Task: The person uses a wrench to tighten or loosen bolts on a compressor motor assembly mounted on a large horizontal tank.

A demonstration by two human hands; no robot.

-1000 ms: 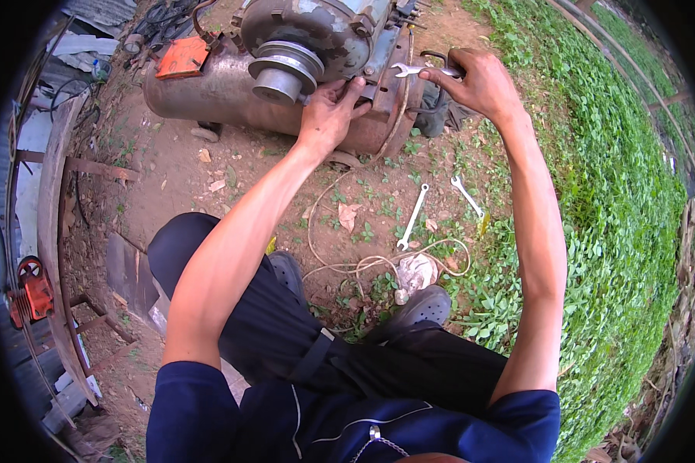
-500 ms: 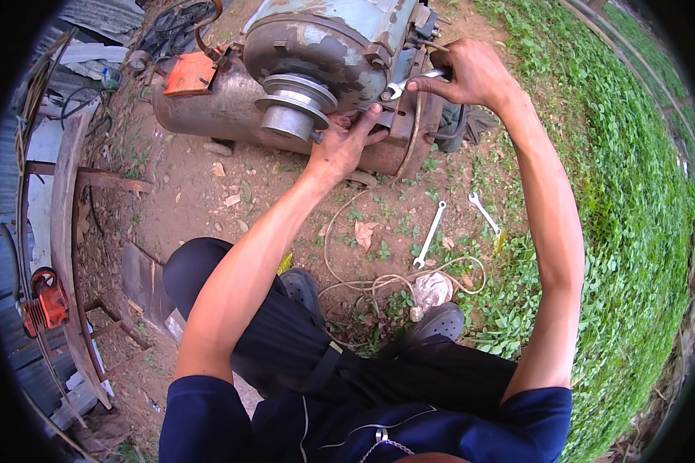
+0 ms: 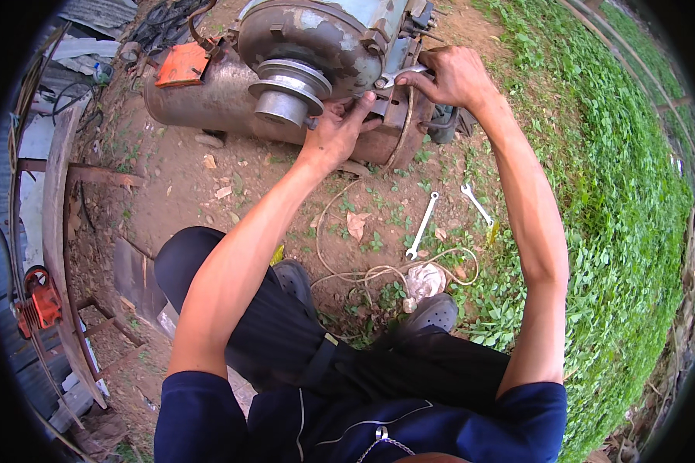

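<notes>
Right hand (image 3: 453, 76) is clamped around a combination wrench (image 3: 406, 74), its open end right at a bolt head (image 3: 381, 82) by the foot of a motor (image 3: 309, 38) that sits on top of a rusty steel tank (image 3: 197, 102). Can't tell if the wrench is fully seated. Left hand (image 3: 334, 135) has its index finger stretched along the slotted mounting plate (image 3: 398, 110), other fingers tucked behind the stepped pulley (image 3: 289, 89); can't tell whether they're gripping anything.

My worry: a half-seated wrench could slip and round the bolt, or bash knuckles on that plate. If the motor shifted on a loose mount, those tucked left fingers could get pinched. The beige cord (image 3: 402, 139) hanging close by might snag the wrench, too.
</notes>
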